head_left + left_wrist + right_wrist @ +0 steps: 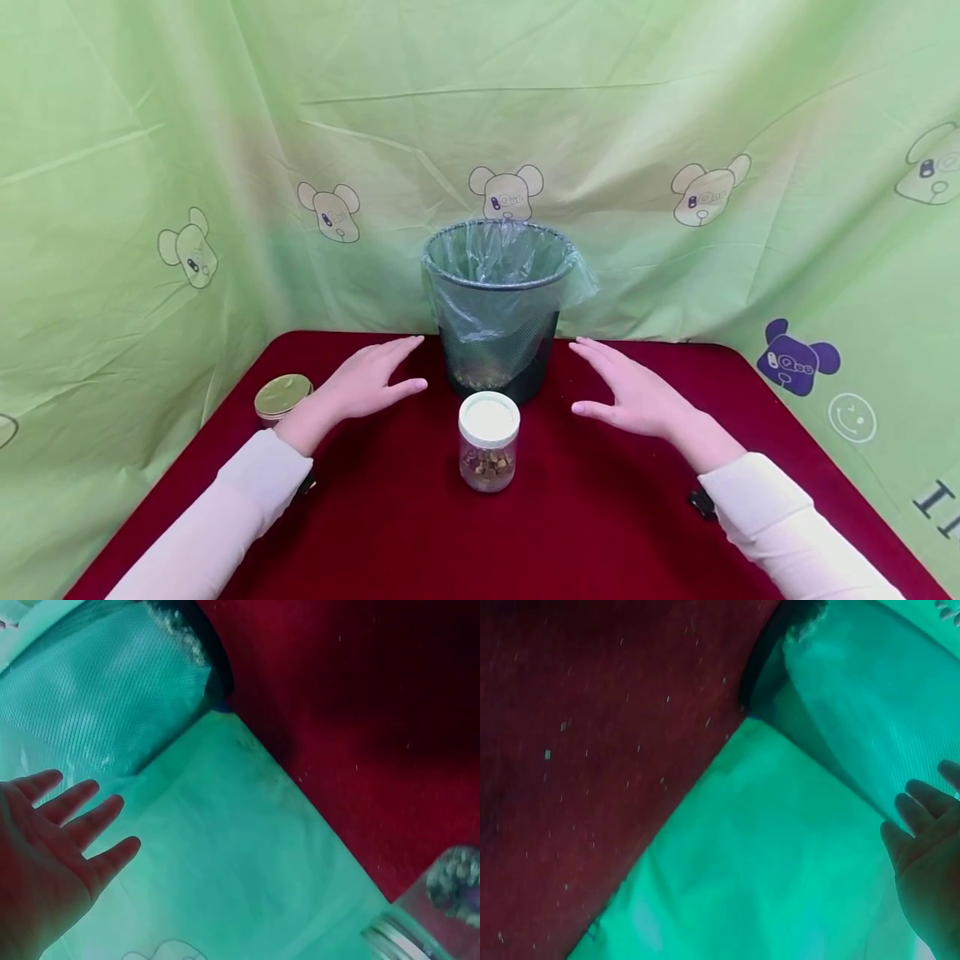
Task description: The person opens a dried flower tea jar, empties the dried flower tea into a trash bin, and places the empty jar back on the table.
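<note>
Both hands hover above the red table in the head view, fingers extended and palms turned inward, holding nothing. Between them stands a clear jar (487, 468) with a white lid, brown pieces lying in its bottom. My left hand (371, 379) is to the jar's left, its fingertips near the mesh wastebasket (495, 333). On the other side, my right hand (633, 392) has its thumb apart from its fingers. A second jar (282, 395) with a gold-green lid stands behind the left wrist, partly covered by it. The wrist views show the left palm (52, 862) and right palm (934, 870) bare.
A translucent bag lines the wastebasket and hangs over its rim (517, 286). Green cloth (390, 158) with bear prints surrounds the table (420, 550) at the back and sides. Small pale flecks dot the tabletop in the right wrist view.
</note>
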Demonstrator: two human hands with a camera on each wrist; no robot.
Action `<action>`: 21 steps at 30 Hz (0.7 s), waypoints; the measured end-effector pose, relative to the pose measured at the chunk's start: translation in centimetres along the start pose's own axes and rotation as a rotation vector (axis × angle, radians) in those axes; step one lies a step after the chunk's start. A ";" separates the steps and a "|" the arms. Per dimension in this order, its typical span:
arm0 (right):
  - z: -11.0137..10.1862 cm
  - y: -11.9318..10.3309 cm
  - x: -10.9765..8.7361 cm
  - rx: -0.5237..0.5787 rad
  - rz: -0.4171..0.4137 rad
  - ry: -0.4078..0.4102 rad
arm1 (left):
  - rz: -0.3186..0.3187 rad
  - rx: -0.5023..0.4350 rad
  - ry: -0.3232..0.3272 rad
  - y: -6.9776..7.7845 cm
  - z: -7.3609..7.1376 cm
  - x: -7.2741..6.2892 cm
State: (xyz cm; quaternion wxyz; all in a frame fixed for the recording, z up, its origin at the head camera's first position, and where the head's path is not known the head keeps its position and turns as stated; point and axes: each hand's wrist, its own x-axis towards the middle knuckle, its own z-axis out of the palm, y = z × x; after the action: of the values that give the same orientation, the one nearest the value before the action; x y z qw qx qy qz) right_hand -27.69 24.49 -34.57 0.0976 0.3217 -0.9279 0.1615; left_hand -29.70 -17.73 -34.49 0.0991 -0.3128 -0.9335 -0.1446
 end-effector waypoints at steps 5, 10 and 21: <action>0.7 -0.8 0.2 0.046 -0.004 -0.012 | 0.016 -0.063 -0.009 0.9 0.9 -0.5; 1.3 -1.8 0.5 0.070 -0.018 -0.011 | 0.034 -0.100 -0.039 1.9 2.2 -0.8; 2.9 -4.1 1.3 0.152 -0.047 -0.021 | 0.020 -0.172 -0.091 3.7 5.8 -1.7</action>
State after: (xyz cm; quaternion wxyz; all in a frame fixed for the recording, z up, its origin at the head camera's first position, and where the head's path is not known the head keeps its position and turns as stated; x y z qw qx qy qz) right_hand -26.39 19.68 -35.96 0.0668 0.3517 -0.9060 0.2258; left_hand -26.66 -13.94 -39.62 0.0308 -0.3357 -0.9180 -0.2090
